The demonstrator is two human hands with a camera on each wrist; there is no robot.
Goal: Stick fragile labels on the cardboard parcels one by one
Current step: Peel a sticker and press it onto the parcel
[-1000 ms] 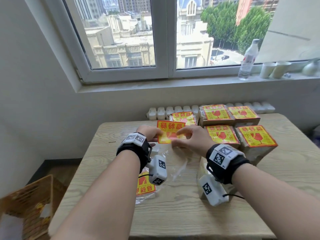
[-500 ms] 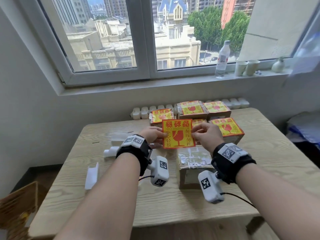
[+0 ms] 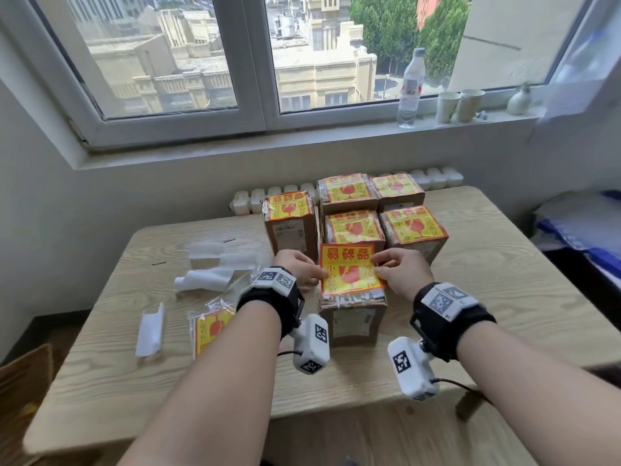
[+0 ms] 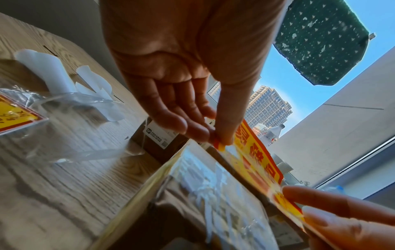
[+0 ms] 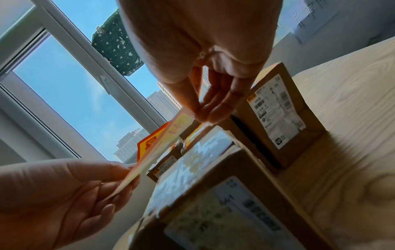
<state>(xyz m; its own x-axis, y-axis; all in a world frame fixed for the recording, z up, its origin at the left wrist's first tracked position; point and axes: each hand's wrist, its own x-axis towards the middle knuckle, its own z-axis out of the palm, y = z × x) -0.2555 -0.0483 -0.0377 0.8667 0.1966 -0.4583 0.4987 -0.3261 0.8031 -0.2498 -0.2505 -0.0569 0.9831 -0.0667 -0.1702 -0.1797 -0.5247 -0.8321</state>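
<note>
1. Label (image 3: 349, 269) is up between both my hands, hovering just over the top of the nearest box (image 3: 353, 317). From the wrist views it isn't stuck down yet; it's tilted, with a gap under it.
2. Left hand (image 3: 299, 269) pinches the left edge with thumb and fingertips, right hand (image 3: 403, 272) pinches the right edge the same way. Both grips are on the label, nothing else.
3. Five boxes (image 3: 353, 210) behind it already wear their labels, so I'd say we're most of the way through. This near box looks like the only bare one on the table (image 3: 504, 280).
4. Off to the left: peeled backing strips (image 3: 201, 280) and a plastic bag (image 3: 210, 326) with more labels inside.
</note>
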